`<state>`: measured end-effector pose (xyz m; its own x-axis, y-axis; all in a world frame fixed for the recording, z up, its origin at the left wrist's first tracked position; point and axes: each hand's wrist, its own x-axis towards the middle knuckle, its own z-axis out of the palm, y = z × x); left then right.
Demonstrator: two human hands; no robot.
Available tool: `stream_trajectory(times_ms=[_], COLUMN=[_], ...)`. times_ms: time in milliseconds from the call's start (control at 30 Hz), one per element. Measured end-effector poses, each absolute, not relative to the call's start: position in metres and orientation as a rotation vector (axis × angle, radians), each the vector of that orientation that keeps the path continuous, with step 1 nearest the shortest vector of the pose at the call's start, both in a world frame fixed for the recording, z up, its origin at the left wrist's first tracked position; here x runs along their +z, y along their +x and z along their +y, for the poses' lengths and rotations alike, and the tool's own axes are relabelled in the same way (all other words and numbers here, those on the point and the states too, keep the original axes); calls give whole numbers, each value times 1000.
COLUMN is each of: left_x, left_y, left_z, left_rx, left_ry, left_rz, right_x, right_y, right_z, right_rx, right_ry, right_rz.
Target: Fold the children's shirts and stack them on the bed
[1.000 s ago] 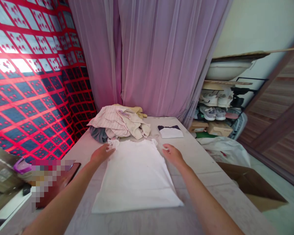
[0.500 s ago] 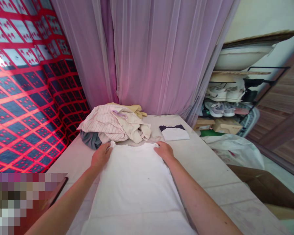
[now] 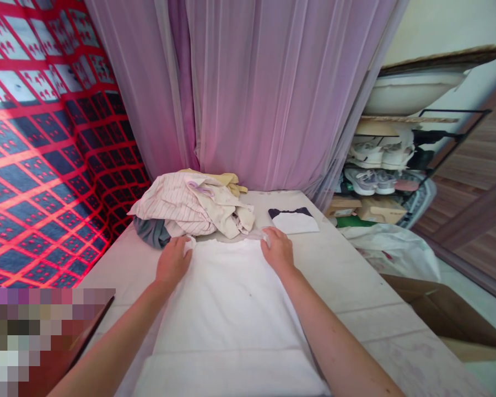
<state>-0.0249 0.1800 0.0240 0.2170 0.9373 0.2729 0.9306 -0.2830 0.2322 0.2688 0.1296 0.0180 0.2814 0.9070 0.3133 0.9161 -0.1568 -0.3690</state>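
Note:
A white shirt [image 3: 231,303] lies spread on the light-coloured table [image 3: 347,292], its far edge between my two hands. My left hand [image 3: 174,258] is closed on the far left corner of the cloth. At the far right corner, the fingers of my right hand [image 3: 278,251] are closed on the fabric too. Just beyond them sits a heap of crumpled clothes [image 3: 182,204], with pink-striped, cream, yellow and dark grey pieces. A folded white garment with a dark top edge [image 3: 295,221] lies flat, beyond and to the right of my right hand.
Purple curtains [image 3: 248,99] hang behind the table. At the left is a red-and-dark patterned cloth [image 3: 53,154]. A rack with shoes [image 3: 370,182] and a white basin [image 3: 413,91] stands at the right, above a plastic bag [image 3: 400,248] and an open cardboard box [image 3: 446,309].
Both hands keep hold of the shirt's far corners; the right hand has shifted slightly up and away. The view has tilted a little. The clothes heap and folded garment stay in place.

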Motion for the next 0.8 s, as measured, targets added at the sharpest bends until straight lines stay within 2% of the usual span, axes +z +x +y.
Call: stream_trajectory(times_ms=[200,400,633,800], left_x=[2,-23,-13,-1], left_y=[-9,-13,-11,-5], left_z=[163,158,155,147], left_rx=[354,210,138,86], left_ry=[2722,2671,2667,2679], left_rz=[1348,1563,1568,1608], right_x=[11,-7,22,16], right_y=[235,238,266,303], right_z=[126,124,88,24], right_rx=[199,265,437,515], right_ry=[-1833,-1916,-1824,-1966], right_rz=[-2143,-2192,-2003,-1748])
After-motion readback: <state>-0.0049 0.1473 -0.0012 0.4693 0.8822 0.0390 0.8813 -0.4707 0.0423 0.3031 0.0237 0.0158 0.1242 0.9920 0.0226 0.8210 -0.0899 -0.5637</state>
